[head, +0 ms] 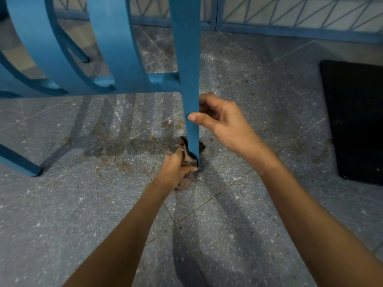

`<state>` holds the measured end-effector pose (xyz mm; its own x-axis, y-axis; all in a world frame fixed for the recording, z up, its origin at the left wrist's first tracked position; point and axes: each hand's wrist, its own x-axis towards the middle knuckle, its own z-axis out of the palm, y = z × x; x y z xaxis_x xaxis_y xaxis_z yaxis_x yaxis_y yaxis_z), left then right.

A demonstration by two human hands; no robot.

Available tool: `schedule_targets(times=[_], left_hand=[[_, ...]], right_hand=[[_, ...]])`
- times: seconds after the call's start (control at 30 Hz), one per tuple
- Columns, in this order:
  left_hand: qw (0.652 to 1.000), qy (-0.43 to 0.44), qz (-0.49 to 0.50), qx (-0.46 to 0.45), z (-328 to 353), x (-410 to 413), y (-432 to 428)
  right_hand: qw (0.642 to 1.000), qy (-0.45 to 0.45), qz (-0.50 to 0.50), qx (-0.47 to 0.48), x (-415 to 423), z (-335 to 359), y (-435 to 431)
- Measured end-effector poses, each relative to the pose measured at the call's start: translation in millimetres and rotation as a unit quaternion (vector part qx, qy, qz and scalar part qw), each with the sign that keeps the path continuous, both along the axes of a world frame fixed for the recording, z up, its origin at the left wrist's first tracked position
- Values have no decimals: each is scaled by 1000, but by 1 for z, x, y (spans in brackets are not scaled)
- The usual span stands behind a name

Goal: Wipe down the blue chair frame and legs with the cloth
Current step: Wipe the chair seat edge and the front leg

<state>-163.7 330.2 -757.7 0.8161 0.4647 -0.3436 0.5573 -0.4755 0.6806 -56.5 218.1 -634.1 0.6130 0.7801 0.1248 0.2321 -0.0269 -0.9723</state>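
The blue chair [116, 59] fills the upper left, its curved back slats rising out of view. One straight blue leg [191, 112] runs down the middle to the floor. My left hand [175, 168] grips a crumpled brown cloth [187, 156] wrapped around the foot of that leg, at floor level. My right hand [219, 121] holds the same leg higher up, thumb across its front and fingers curled behind it. Another chair leg [20, 162] touches the floor at the far left.
The speckled grey tiled floor [269, 204] shows brown dirt stains around the leg's foot. A black mat [356, 121] lies at the right edge. A blue metal grille [290, 19] runs along the back.
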Motion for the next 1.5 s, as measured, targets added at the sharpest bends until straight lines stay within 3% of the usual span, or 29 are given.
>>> schedule_targets(times=[0.2, 0.47, 0.6, 0.8, 1.0, 1.13, 1.23, 1.33, 1.5], left_hand=[[997, -16, 69, 5, -14, 3, -24], [1000, 16, 18, 17, -6, -2, -7], [999, 8, 50, 14, 9, -12, 3], [995, -84, 60, 7, 55, -20, 26], [962, -204, 166, -73, 87, -55, 37], [917, -316, 217, -109, 116, -64, 34], [904, -356, 221, -90, 118, -72, 38], [901, -336, 236, -137, 91, -80, 42], [917, -193, 223, -270, 50, -81, 36]], right_hand=[[1000, 15, -8, 9, 0, -5, 1], [998, -40, -48, 0, -7, -3, 2], [997, -28, -66, 4, -12, 0, 1], [999, -7, -54, 2, -30, 2, 20], [999, -40, -15, -6, -62, -2, 50], [996, 21, 84, -11, -58, 6, 68], [981, 159, 110, 34, -45, 6, 67], [984, 170, 46, 22, -40, -4, 64], [984, 178, -4, -21, -39, -21, 60]])
